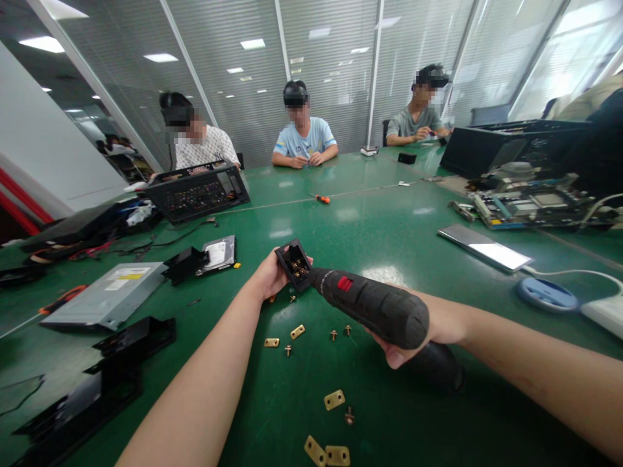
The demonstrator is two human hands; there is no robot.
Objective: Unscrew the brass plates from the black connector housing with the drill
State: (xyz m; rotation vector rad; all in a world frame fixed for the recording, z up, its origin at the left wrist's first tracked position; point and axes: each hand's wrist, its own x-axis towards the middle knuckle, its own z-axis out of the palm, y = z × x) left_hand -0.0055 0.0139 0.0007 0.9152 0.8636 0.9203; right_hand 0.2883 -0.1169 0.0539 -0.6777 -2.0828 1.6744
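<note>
My left hand (269,277) is closed around a small black box-shaped part (294,263) with brass contacts inside, held just above the green table (379,220). My right hand (428,327) grips a black electric screwdriver (374,305) with a red label; its tip points into the open face of the part. Several small brass plates (333,399) and screws (333,335) lie scattered on the table below and in front of my hands.
A silver drive (107,295), a hard disk (219,253) and black plastic covers (97,383) lie on the left. A black chassis (197,191) stands behind them. At right are a circuit board (525,204), a phone (484,248) and a white cable. Three people sit at the far side.
</note>
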